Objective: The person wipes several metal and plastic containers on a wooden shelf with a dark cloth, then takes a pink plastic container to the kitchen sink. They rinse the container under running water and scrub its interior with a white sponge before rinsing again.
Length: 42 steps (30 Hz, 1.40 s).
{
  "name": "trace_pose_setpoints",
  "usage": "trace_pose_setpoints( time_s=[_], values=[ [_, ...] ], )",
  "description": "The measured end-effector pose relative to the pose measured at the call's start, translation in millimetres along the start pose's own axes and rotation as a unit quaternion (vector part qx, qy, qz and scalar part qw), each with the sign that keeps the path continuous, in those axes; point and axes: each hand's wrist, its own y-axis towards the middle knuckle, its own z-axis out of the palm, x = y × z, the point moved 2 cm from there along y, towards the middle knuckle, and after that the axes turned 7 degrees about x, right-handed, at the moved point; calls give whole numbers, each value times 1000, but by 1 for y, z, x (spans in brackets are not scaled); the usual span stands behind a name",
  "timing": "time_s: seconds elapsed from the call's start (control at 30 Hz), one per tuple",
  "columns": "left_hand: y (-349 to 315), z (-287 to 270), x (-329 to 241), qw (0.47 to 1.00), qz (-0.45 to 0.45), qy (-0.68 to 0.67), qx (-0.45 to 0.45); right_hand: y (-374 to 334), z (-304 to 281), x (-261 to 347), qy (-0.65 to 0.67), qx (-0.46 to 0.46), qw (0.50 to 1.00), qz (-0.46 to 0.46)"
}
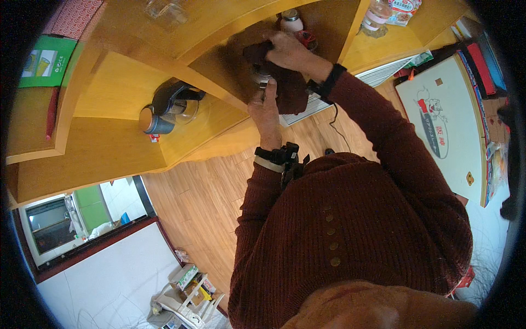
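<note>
Both my hands reach into a wooden shelf compartment (211, 68). My right hand (287, 53) is closed on a dark brown cloth (290, 90), which hangs down below it. Lower and to the left, my left hand (265, 109) has its thumb raised against a small shiny, partly clear container (261, 77). Its fingers are wrapped round the container's lower part, and the cloth lies close against its far side. Most of the container is hidden, so its exact kind cannot be made out. Behind my right hand stands a white jar with a metal lid (291, 21).
A red item (308, 39) sits beside the jar. In the left compartment are a glass pot with a dark handle (183, 104) and a dark cylinder (155, 122). A white cabinet (438, 109) stands at the right. A cable (336, 123) hangs below my right wrist.
</note>
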Motion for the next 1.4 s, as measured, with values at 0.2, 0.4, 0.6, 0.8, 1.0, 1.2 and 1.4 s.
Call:
trace_pose_setpoints(
  time_s=[0.2, 0.4, 0.6, 0.8, 1.0, 1.2, 1.4],
  values=[
    [-3, 1, -4, 1000, -17, -3, 0, -50, 3, 9, 149, -96, 979, 103],
    [-4, 8, -6, 999, -20, -50, 0, -112, 14, -18, 110, -71, 982, 137],
    [-5, 4, -1, 999, -32, 22, -13, -143, 74, -36, -196, 112, 971, 80],
    [-9, -2, 5, 1000, 14, -15, -6, -106, 85, -50, -197, 144, 969, 39],
    [-11, -3, 0, 1000, 22, 13, 1, -50, 97, -69, -159, 173, 968, 89],
    [-17, 1, -15, 999, 48, -16, 2, 1, 116, -97, -155, 128, 976, 79],
    [-30, 8, -43, 997, 71, 4, 6, -22, 113, -66, 118, 42, 992, 1]
  ],
)
